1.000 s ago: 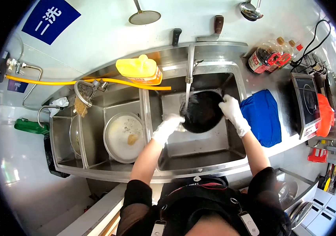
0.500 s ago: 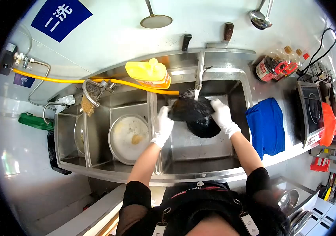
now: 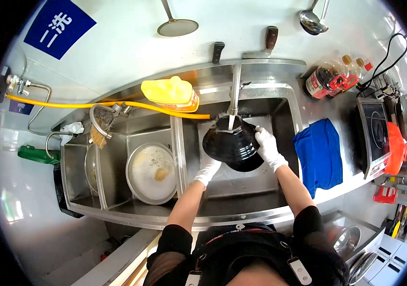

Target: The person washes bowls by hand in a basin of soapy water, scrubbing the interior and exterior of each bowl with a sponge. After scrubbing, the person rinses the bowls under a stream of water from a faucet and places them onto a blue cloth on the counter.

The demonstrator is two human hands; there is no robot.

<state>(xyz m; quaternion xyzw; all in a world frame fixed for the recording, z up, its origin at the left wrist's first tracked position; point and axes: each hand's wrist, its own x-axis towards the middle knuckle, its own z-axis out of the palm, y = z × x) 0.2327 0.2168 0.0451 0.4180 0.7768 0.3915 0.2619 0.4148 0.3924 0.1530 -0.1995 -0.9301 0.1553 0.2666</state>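
A black bowl (image 3: 229, 145) is tilted over the right sink basin, its base toward the faucet (image 3: 235, 90). Water runs from the spout onto the base. My right hand (image 3: 268, 147), in a white glove, grips the bowl's right rim. White-gloved too, my left hand (image 3: 208, 169) is at the lower left rim, its fingers partly hidden behind the bowl. Below the held bowl, another black bowl (image 3: 250, 165) shows in part in the basin (image 3: 241, 193).
A round pan (image 3: 132, 183) of cloudy water stands in the middle basin. A yellow jug (image 3: 170, 93) and a yellow hose (image 3: 117, 103) lie along the back ledge. At the right are a blue cloth (image 3: 319, 155) and several bottles (image 3: 325, 78).
The bowl has turned so its base now faces the faucet stream. My left hand has moved down to the bowl's lower edge; the camera view has shifted slightly.
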